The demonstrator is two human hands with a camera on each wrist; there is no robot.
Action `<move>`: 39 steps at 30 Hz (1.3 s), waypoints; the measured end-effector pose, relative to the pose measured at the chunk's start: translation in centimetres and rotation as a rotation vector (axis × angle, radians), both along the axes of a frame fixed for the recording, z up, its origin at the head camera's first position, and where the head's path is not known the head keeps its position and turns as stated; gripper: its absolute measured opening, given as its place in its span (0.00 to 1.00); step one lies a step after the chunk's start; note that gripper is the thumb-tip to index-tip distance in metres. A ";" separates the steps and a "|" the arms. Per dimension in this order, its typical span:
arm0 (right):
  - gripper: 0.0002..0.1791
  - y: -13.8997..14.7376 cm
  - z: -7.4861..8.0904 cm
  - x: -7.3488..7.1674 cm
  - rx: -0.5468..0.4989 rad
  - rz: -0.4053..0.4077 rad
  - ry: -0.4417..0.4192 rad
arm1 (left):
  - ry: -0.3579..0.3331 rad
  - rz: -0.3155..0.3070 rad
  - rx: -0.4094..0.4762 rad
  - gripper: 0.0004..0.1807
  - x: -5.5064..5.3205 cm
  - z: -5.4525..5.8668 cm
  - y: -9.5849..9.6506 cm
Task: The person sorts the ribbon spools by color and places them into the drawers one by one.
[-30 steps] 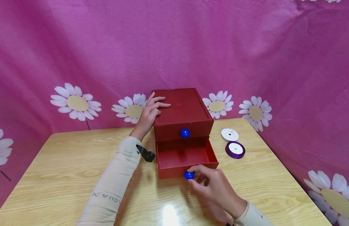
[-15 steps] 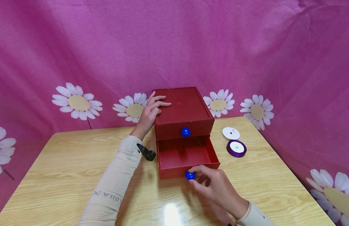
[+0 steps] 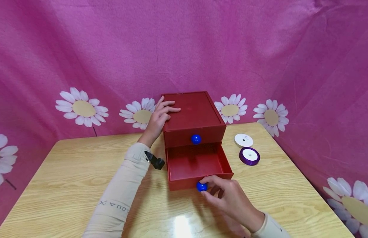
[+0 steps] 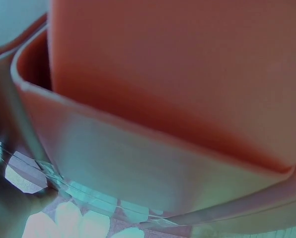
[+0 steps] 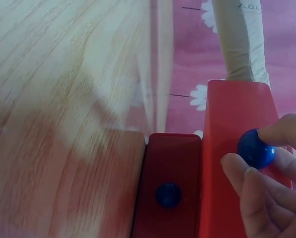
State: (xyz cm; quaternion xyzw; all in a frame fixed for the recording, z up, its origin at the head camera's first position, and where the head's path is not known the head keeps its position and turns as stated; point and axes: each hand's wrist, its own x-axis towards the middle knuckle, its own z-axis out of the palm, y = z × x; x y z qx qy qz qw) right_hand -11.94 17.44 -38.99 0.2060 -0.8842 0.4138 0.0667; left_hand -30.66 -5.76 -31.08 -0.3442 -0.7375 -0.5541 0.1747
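- Right hand (image 3: 229, 199): wrist low, back of the hand uppermost, beige sleeve (image 3: 270, 227) running off toward the person. Thumb and index finger pinch the lower blue knob (image 3: 202, 187); the remaining fingers are bent in behind.
- Left hand (image 3: 158, 122): arm stretched forward, fingers spread, resting on the near-left edge of the red drawer box (image 3: 192, 112); grips nothing. Black strap piece (image 3: 155, 161) at that wrist.
- Lower drawer (image 3: 184, 184): directly ahead of the right hand, pulled part-way out, red interior showing. Upper drawer (image 3: 176, 138) shut above it, its blue knob (image 3: 196, 139) beyond the right hand and to the right of the left hand.
- White spool (image 3: 243, 140) and purple ribbon spool (image 3: 249, 156): beyond the right hand, slightly to its right, purple one nearer. Both lie flat on the wood-grain surface (image 3: 91, 172).
- Pink daisy cloth (image 3: 184, 46) hangs beyond both hands.
- Left wrist view: red walls fill it, blurred; the dark shape (image 4: 14, 203) low in one corner may be part of the left hand.
- Against half a second ago: lower drawer a touch farther out, right hand and knob nearer the person with it. Left hand unmoved on the box; spools as they were.
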 end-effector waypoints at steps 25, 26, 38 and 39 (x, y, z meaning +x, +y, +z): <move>0.15 0.9 -0.1 0.4 -0.007 0.056 -0.013 | -0.052 0.134 -0.046 0.24 -2.4 -1.9 0.1; 0.15 0.9 -0.1 0.4 -0.007 0.056 -0.015 | -0.048 0.136 -0.045 0.24 -2.4 -1.9 0.1; 0.16 0.9 -0.3 0.6 0.000 0.063 0.002 | -0.037 0.111 -0.037 0.24 -2.4 -2.2 0.0; 0.16 0.9 -0.3 0.7 0.001 0.063 0.004 | -0.038 0.108 -0.035 0.24 -2.4 -2.2 0.0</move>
